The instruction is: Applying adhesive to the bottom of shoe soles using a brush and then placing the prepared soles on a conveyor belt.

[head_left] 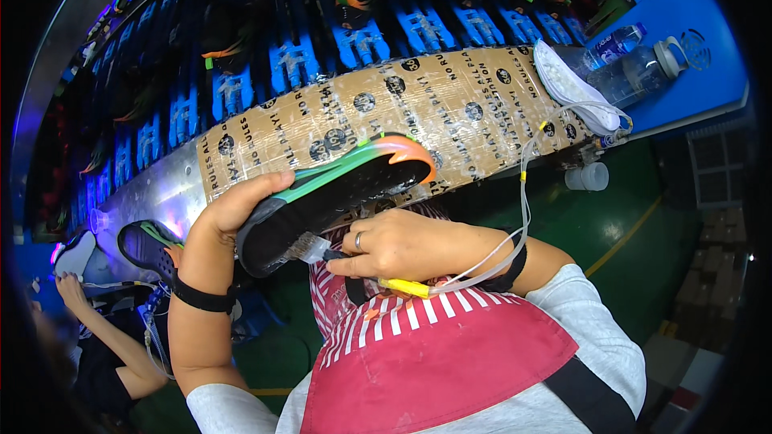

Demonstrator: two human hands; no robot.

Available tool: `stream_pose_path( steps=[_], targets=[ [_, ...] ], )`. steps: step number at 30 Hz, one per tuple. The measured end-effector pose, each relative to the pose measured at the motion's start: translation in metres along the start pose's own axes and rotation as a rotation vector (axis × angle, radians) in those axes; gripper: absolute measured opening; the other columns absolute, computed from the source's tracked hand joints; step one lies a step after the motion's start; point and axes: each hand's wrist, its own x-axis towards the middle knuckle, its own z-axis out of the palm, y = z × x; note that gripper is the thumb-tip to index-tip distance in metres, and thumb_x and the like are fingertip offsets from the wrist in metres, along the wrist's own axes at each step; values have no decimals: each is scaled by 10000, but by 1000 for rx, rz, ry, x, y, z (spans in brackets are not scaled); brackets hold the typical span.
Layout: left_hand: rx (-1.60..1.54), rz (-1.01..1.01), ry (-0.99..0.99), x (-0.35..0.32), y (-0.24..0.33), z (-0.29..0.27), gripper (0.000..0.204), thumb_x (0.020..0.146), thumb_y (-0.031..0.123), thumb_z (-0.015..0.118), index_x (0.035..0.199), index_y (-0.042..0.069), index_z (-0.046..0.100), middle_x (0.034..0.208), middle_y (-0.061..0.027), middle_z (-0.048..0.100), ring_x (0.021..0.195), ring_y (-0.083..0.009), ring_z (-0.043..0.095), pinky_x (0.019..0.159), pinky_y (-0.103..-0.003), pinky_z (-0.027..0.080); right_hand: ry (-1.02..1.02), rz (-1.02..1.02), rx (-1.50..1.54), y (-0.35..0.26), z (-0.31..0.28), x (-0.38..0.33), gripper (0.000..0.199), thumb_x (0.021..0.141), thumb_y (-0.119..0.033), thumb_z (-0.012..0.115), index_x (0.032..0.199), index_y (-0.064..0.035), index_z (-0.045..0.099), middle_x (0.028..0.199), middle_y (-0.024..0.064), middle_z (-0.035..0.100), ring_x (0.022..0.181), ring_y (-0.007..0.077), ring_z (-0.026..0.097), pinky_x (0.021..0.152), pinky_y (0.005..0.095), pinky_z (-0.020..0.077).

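Head view. Left hand (229,213): closed about the heel end of a black shoe sole (322,197) with a green edge and orange toe tip, thumb on the upper side; the sole is held up off the desk and tilted, its black inner face turned toward the person, seemingly so the brush can reach it. Right hand (402,245): closed around a small brush (310,249), bristles touching the sole's lower edge near the heel; a ring on one finger, a dark band at the wrist. A thin clear tube (524,193) with a yellow fitting runs from this hand up toward the desk edge, apparently feeding the brush. Desk (450,104): taped cardboard covering over its front strip, just beyond the sole. On it, right end, a white insole (567,84) and two clear plastic bottles (635,64), set aside. Behind: rows of blue holders (362,40) carrying dark shoes. Lower left: another person's hand (68,289) near a second black shoe sole (149,245).
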Motion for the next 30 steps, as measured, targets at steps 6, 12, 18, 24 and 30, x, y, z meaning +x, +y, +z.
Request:
stream_pose_path(
  steps=[6,12,18,24,30],
  targets=[
    [21,-10,89,-5,-2,-12,399,793,277,603,1044,-32,580,948,-138,632,785,-180,623,717,-267,501,80,-15,51,1,1,-7,298,697,-102,556,991,-71,592,690,61,529,706,214,572,532,313,474],
    [56,-54,107,-8,1,-14,409,792,283,612,1051,-32,577,964,-132,630,796,-179,621,729,-264,498,56,-16,-36,5,13,-15,341,705,-102,549,1043,-99,594,747,33,533,672,172,552,514,281,464],
    [31,-44,121,-17,3,-6,440,797,285,604,1090,-38,552,999,-144,619,820,-193,624,746,-284,504,238,34,-7,4,7,-13,281,687,-101,568,964,-77,610,713,61,540,688,210,573,516,309,479],
    [-73,-22,134,-16,-3,-6,456,798,255,588,1136,-42,512,1034,-164,604,859,-228,624,772,-313,510,269,26,112,11,26,-22,253,716,-130,636,964,-84,620,693,57,555,637,205,571,513,302,473],
    [-312,132,160,-2,-31,5,495,798,226,561,1199,-39,443,1097,-186,568,951,-256,595,841,-350,487,543,112,213,20,16,-14,297,697,-113,705,984,-81,636,711,64,590,585,208,574,503,291,463]
  ],
)
